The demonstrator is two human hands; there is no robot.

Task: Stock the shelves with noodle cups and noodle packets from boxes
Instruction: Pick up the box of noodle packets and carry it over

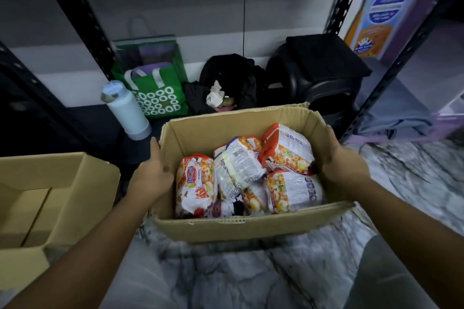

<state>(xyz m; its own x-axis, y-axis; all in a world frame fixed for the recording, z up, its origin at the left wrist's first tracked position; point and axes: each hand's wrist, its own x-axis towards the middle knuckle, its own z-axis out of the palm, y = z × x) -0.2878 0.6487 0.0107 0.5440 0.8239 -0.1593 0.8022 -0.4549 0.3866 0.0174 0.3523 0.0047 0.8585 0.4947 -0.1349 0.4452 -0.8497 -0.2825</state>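
Observation:
An open cardboard box (241,229) sits low in front of me, over the marble floor. It holds several noodle packets (195,183), white and orange, lying jumbled. My left hand (153,173) presses flat against the box's left wall, fingers straight and pointing away from me. My right hand (344,160) presses the right wall the same way. Whether the box rests on the floor or is lifted I cannot tell. The black metal shelf (82,20) stands just behind the box.
A second open cardboard box (62,208) with nothing showing inside stands at the left. On the bottom shelf level are a white bottle (128,113), a green bag (158,93), black bags (231,78) and a black bin (321,75). A shelf upright (391,78) rises at the right.

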